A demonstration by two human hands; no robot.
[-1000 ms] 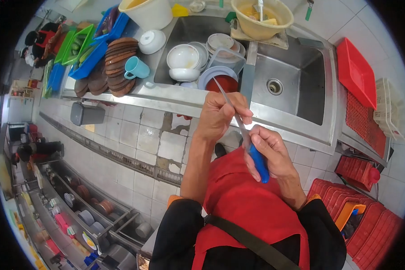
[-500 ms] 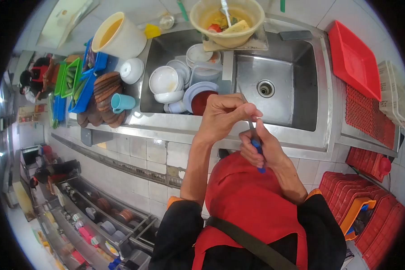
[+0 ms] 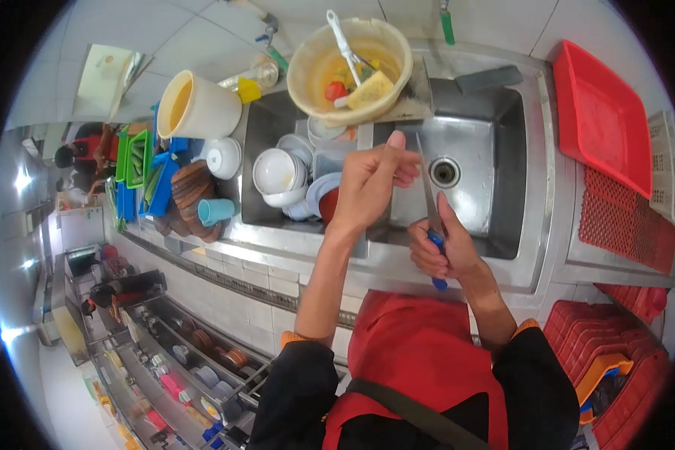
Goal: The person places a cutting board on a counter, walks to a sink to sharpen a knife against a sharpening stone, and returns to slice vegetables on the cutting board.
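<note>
My right hand [image 3: 446, 247] is closed around the blue handle of a knife [image 3: 431, 196], whose narrow blade points up and away from me over the sink. Just left of the blade is my left hand [image 3: 369, 184], thumb raised and fingers loosely bent, with nothing visible in it. Beyond the hands lies the right sink basin [image 3: 472, 172] with its round drain [image 3: 445, 172]. White bowls [image 3: 275, 172] and plates are piled in the left basin, partly hidden by my left forearm.
A cream tub [image 3: 300, 79] holding a sponge [image 3: 371, 88] and a white-handled utensil rests on a board at the back. Left stand a white bucket [image 3: 202, 109], a turquoise mug [image 3: 216, 211] and brown stacked discs. A red tray [image 3: 604, 120] sits right. People are in the left background.
My left hand has come away from the blade and its thumb now points up. Both hands have moved a little farther over the sink, and the view has tilted.
</note>
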